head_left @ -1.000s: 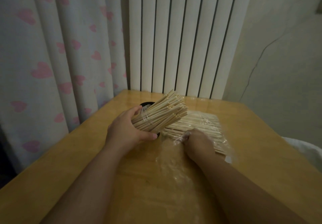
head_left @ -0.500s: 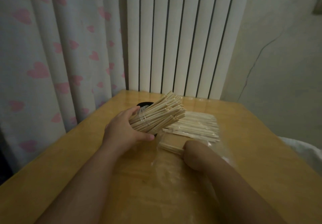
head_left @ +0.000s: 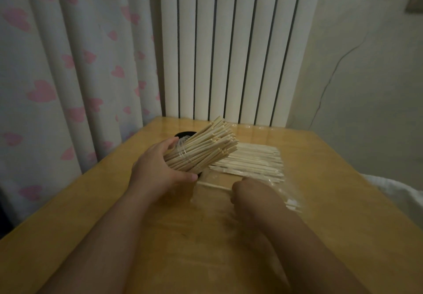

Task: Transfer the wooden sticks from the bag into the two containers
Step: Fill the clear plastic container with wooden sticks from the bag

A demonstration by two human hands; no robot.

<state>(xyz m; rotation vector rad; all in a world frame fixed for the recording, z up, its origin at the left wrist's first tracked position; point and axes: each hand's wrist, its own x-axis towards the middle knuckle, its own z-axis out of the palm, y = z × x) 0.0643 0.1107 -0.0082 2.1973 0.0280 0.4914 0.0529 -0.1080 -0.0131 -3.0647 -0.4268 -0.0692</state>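
Right hand (head_left: 249, 193) has drawn a few wooden sticks (head_left: 212, 185) from the bag (head_left: 280, 187), pinching them; left hand (head_left: 158, 172) grips the tilted clear container (head_left: 183, 154), apparently ready for loading

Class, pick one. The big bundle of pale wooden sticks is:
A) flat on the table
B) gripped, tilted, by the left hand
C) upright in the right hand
B: the left hand grips the tilted bundle of pale wooden sticks above the tan wooden table.
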